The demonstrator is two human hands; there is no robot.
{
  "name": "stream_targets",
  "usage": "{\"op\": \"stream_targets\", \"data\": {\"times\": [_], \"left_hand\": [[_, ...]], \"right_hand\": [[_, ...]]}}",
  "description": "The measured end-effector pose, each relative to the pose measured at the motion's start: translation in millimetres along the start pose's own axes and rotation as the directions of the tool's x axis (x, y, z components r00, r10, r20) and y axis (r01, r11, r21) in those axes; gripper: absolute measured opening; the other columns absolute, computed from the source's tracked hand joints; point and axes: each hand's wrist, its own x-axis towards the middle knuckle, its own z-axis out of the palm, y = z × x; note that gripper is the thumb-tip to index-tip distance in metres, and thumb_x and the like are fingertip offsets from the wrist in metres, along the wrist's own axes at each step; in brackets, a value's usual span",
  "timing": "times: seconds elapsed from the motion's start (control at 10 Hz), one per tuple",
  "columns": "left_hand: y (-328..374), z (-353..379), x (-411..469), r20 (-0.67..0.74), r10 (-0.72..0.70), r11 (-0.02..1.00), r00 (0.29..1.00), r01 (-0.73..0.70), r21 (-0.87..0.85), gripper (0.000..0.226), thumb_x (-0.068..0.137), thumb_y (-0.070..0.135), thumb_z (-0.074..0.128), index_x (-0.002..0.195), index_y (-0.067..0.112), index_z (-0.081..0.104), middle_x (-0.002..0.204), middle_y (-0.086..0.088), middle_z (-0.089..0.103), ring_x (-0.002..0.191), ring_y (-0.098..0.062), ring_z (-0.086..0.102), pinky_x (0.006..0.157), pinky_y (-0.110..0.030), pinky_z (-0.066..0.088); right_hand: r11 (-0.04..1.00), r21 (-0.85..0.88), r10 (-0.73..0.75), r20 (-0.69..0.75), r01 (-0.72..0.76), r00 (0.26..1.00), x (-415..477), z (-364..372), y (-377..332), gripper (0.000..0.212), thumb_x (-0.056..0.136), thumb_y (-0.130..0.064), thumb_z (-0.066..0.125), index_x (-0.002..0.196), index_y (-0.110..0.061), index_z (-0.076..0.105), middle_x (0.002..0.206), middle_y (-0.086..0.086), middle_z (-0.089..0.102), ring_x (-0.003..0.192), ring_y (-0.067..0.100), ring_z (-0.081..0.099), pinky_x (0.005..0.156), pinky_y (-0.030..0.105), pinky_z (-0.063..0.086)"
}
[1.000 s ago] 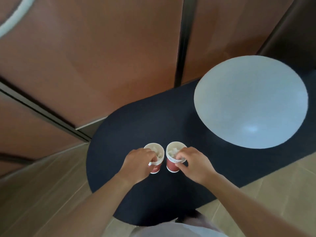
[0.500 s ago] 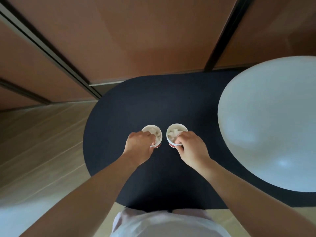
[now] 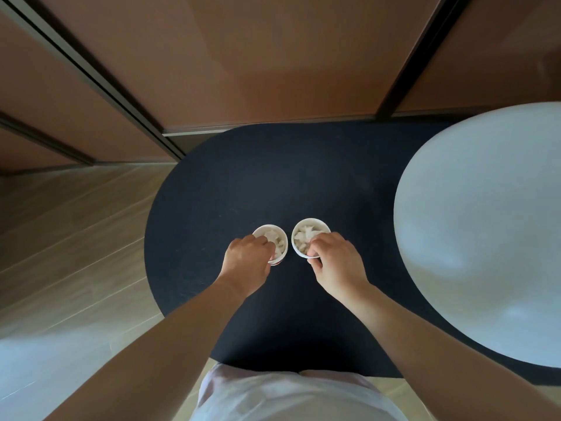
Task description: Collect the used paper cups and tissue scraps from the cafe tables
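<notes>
Two red paper cups with white rims are side by side over the dark surface, both stuffed with white tissue scraps. My left hand (image 3: 247, 262) grips the near rim of the left cup (image 3: 273, 238). My right hand (image 3: 335, 262) pinches the near rim of the right cup (image 3: 309, 235). Seen from straight above, the cups' red walls are mostly hidden. I cannot tell whether the cups rest on the surface or are lifted off it.
A dark oval surface (image 3: 303, 183) spreads below the cups. A round white table top (image 3: 485, 232) fills the right side. Brown wall panels (image 3: 273, 56) with dark strips stand beyond. Pale wooden flooring (image 3: 66, 238) lies to the left.
The view has swung so the white table moved further right and the wall turned. Both hands keep hold of their cups, which stay together near the middle.
</notes>
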Motion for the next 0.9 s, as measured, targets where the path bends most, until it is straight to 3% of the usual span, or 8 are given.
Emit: {"op": "stream_targets", "data": {"times": [0.2,0.4,0.7,0.9], "left_hand": [[-0.9,0.7,3.6,-0.018,-0.003,1.0,1.0,0.004,0.022,0.018,0.085,0.02,0.054,0.102,0.02,0.06,0.099,0.005,0.063,0.092,-0.02,0.057,0.077,-0.03,0.043],[-1.8,5.7,5.5,0.071,0.034,0.992,0.997,-0.043,0.12,0.024,0.085,0.017,0.053,0.109,0.02,0.055,0.105,0.004,0.062,0.096,-0.021,0.056,0.076,-0.032,0.042],[6.4,0.0,-14.7,0.006,-0.004,1.0,1.0,0.004,0.027,0.034,0.087,0.032,0.053,0.12,0.024,0.048,0.121,0.004,0.052,0.104,-0.019,0.052,0.083,-0.032,0.043],[8.1,-3.8,-39.6,-0.068,-0.033,0.998,0.997,0.03,-0.047,0.037,0.088,0.038,0.05,0.123,0.026,0.048,0.125,0.005,0.049,0.107,-0.018,0.051,0.085,-0.034,0.045]], "right_hand": [[1.0,-0.004,0.001,-0.007,-0.001,1.0,-1.5,3.9,-0.9,0.01,0.073,-0.004,0.069,0.078,-0.011,0.063,0.09,0.0,0.067,0.087,0.027,0.058,0.065,0.034,0.043],[0.999,-0.037,0.039,0.118,-0.035,0.992,-5.2,17.9,-0.8,0.006,0.082,-0.012,0.06,0.088,-0.013,0.062,0.104,-0.002,0.064,0.1,0.022,0.053,0.076,0.033,0.042],[0.995,-0.087,0.059,0.162,-0.045,0.985,-13.1,20.4,0.2,0.022,0.082,-0.022,0.064,0.104,-0.02,0.059,0.111,-0.007,0.058,0.107,0.018,0.048,0.078,0.03,0.04],[0.997,-0.064,0.054,0.085,-0.048,0.995,-28.4,14.0,-9.2,0.026,0.083,-0.023,0.063,0.108,-0.021,0.06,0.112,-0.007,0.059,0.107,0.018,0.049,0.077,0.032,0.046]]}}
